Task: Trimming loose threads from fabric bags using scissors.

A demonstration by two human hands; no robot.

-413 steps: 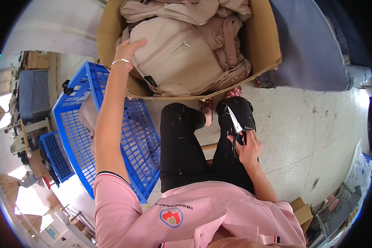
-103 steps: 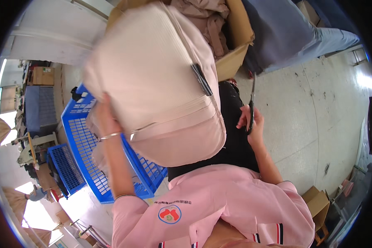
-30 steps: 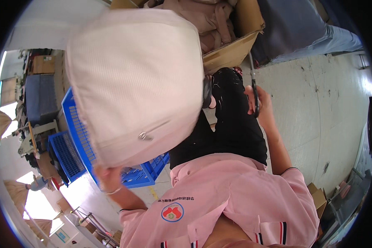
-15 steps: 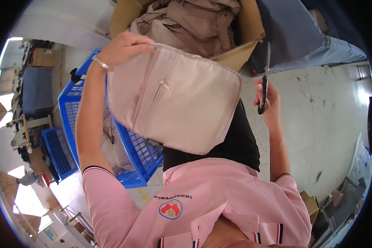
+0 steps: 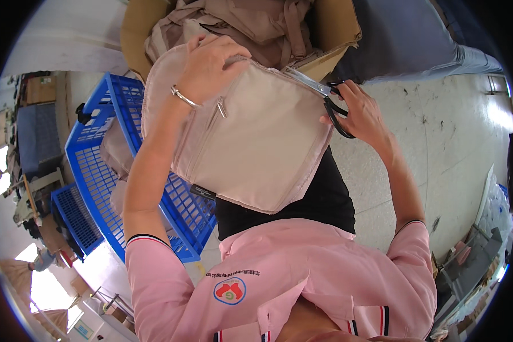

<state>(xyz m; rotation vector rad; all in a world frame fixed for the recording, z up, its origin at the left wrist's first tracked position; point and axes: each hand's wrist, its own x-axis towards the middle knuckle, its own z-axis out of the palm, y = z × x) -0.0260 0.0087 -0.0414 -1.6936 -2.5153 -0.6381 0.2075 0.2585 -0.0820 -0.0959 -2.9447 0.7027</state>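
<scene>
Beige bag (image 5: 256, 148) between hands; small black label (image 5: 203, 192) bottom edge.

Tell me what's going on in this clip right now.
A seated person in a pink shirt holds up a beige bag. The left hand grips its top edge, while the right hand holds black-handled scissors at its upper corner. More beige bags fill a cardboard box; a blue crate stands on the left.

bag (image 5: 251, 148): matt beige cloth | scissors (image 5: 330, 100): shiny metal blades, black plastic handles | crate (image 5: 105, 171): blue plastic
</scene>
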